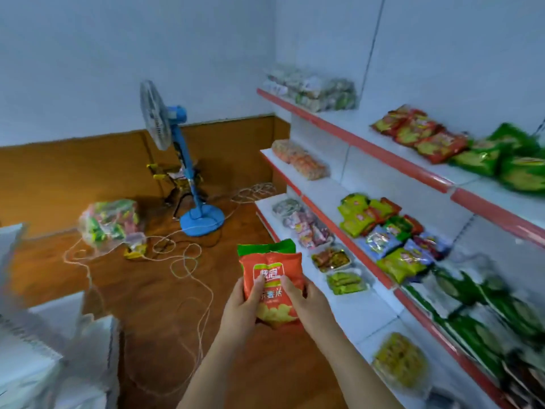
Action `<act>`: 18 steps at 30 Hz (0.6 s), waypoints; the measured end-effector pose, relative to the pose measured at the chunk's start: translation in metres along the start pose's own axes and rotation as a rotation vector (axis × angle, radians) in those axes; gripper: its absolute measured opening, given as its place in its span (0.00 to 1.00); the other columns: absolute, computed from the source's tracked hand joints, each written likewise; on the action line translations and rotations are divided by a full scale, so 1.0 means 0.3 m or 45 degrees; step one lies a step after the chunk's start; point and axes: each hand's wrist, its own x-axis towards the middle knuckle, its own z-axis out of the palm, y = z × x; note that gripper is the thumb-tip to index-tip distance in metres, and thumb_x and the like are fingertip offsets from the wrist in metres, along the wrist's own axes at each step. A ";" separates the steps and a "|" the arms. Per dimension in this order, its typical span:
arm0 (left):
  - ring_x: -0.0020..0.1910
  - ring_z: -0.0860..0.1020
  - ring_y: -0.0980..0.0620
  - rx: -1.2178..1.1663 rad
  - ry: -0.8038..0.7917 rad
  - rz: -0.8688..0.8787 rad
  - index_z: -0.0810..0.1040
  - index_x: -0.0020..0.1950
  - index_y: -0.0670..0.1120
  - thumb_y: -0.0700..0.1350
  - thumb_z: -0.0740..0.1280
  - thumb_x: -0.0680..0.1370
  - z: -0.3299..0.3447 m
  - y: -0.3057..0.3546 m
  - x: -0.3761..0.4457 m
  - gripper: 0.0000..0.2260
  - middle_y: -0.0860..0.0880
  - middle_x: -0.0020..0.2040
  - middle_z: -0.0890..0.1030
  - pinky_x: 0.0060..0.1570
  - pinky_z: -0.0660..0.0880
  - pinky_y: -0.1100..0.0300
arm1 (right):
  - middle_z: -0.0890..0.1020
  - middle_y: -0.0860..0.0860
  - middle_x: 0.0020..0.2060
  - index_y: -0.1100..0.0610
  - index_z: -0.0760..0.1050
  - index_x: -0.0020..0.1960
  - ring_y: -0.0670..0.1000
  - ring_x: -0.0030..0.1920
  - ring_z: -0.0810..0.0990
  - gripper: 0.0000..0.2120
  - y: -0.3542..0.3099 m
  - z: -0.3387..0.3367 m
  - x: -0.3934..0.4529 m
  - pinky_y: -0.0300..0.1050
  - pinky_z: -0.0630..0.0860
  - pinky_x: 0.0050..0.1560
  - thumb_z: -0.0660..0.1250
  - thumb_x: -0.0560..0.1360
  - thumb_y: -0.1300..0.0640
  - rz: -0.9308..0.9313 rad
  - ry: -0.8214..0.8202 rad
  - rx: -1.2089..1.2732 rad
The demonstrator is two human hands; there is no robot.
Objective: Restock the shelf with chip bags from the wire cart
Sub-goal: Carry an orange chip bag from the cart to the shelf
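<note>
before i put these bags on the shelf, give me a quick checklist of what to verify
1. Grip: left hand and right hand both hold the orange chip bag, thumbs on its front: ok.
2. Second bag: a green chip bag sits behind the orange one; who holds it: cannot tell.
3. Matching stock: red bags lie on the top shelf: ok.
4. Free space on that shelf, left of the red bags: ok.
5. Path from hands to shelf unobstructed: ok.
6. Bag sealed: cannot tell.
</note>
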 end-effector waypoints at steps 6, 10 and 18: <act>0.48 0.85 0.52 0.083 -0.157 0.021 0.77 0.53 0.57 0.57 0.68 0.75 0.329 -0.020 0.282 0.09 0.51 0.52 0.85 0.52 0.82 0.48 | 0.84 0.46 0.51 0.47 0.77 0.58 0.45 0.48 0.84 0.25 0.101 -0.282 0.239 0.45 0.82 0.51 0.72 0.67 0.36 0.099 0.173 0.081; 0.46 0.85 0.56 0.130 -0.281 -0.035 0.74 0.55 0.57 0.55 0.68 0.76 0.408 -0.031 0.520 0.10 0.54 0.52 0.83 0.44 0.82 0.57 | 0.84 0.45 0.50 0.46 0.76 0.59 0.46 0.49 0.84 0.31 0.158 -0.315 0.444 0.49 0.82 0.51 0.69 0.62 0.30 0.146 0.348 0.097; 0.47 0.85 0.55 0.287 -0.603 -0.100 0.75 0.58 0.54 0.47 0.71 0.76 0.431 0.017 1.157 0.12 0.53 0.52 0.84 0.43 0.81 0.60 | 0.82 0.48 0.52 0.43 0.72 0.58 0.48 0.51 0.82 0.18 0.152 -0.257 0.955 0.44 0.80 0.50 0.71 0.71 0.43 0.260 0.530 0.209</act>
